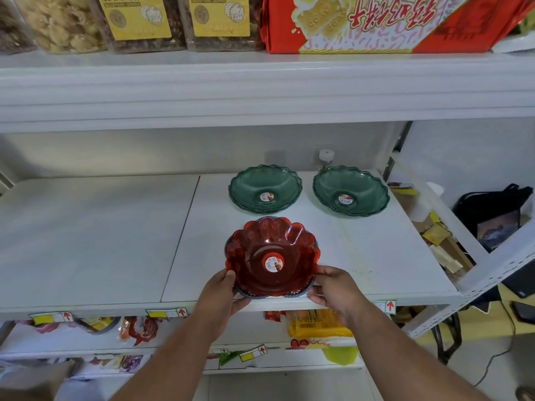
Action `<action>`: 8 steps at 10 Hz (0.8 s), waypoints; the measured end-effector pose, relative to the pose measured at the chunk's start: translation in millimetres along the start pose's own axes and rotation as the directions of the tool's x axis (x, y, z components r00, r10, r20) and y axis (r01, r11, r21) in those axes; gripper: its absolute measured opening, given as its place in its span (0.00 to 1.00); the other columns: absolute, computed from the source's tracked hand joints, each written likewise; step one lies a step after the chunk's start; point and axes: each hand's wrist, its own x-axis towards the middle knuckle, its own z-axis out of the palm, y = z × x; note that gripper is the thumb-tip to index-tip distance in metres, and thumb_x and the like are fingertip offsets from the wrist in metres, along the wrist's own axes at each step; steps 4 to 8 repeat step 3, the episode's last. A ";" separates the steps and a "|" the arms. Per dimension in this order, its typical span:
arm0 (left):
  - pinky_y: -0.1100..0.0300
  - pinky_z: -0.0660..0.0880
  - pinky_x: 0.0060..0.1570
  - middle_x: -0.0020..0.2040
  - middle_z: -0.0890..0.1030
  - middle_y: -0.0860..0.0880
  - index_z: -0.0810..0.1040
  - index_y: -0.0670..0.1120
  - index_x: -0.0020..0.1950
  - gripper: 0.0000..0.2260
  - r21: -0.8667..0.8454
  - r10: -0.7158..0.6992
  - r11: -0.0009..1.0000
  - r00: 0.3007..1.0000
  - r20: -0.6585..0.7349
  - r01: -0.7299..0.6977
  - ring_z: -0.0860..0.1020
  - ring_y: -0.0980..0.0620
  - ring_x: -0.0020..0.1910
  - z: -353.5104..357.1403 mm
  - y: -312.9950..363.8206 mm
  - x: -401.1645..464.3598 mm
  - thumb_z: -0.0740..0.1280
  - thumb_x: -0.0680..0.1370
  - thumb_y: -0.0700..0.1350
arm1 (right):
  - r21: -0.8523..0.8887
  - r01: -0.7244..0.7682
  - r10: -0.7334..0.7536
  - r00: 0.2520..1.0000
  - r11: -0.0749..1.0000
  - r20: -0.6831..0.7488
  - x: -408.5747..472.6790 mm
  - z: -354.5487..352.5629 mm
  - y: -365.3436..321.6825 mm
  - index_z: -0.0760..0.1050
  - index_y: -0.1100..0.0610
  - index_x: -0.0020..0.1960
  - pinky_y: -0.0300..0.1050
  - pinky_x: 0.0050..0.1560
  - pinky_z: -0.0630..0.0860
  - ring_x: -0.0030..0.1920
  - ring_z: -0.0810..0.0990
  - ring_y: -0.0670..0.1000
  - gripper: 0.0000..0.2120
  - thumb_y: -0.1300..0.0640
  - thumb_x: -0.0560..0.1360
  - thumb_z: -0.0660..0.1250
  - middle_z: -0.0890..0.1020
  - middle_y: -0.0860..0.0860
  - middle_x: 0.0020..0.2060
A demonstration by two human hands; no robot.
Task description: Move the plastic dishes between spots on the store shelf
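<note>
A red scalloped plastic dish (272, 253) with a round sticker in its middle sits at the front edge of the white shelf (95, 235), with a greyish dish edge showing beneath it. My left hand (221, 296) grips its near left rim. My right hand (333, 287) holds its near right rim. Behind it stand two green wavy-rimmed dishes, one (265, 188) straight behind and one (351, 191) at the back right.
Above is a shelf with jars of dried goods (136, 21) and a red box (376, 21). Snack packets (318, 325) fill the shelves below. A black bag (492, 212) and cardboard lie to the right beyond the shelf's end frame.
</note>
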 end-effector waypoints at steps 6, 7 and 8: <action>0.49 0.72 0.66 0.71 0.72 0.47 0.67 0.48 0.75 0.20 0.302 0.105 0.951 0.985 -0.135 -0.060 0.73 0.48 0.65 -0.9 -4.3 -6.1 0.61 0.83 0.48 | -0.106 0.035 -0.035 0.999 0.994 -0.004 -9.4 -13.7 -0.3 0.81 0.53 0.54 0.50 0.57 0.81 0.53 0.84 0.55 0.09 0.61 0.81 0.63 0.85 0.54 0.48; 0.49 0.72 0.66 0.71 0.72 0.47 0.67 0.48 0.75 0.20 0.302 0.105 0.951 0.985 -0.135 -0.060 0.73 0.48 0.65 -0.9 -4.3 -6.1 0.61 0.83 0.48 | -0.106 0.035 -0.035 0.999 0.994 -0.004 -9.4 -13.7 -0.3 0.81 0.53 0.54 0.50 0.57 0.81 0.53 0.84 0.55 0.09 0.61 0.81 0.63 0.85 0.54 0.48; 0.49 0.72 0.66 0.71 0.72 0.47 0.67 0.48 0.75 0.20 0.302 0.105 0.951 0.985 -0.135 -0.060 0.73 0.48 0.65 -0.9 -4.3 -6.1 0.61 0.83 0.48 | -0.106 0.035 -0.035 0.999 0.994 -0.004 -9.4 -13.7 -0.3 0.81 0.53 0.54 0.50 0.57 0.81 0.53 0.84 0.55 0.09 0.61 0.81 0.63 0.85 0.54 0.48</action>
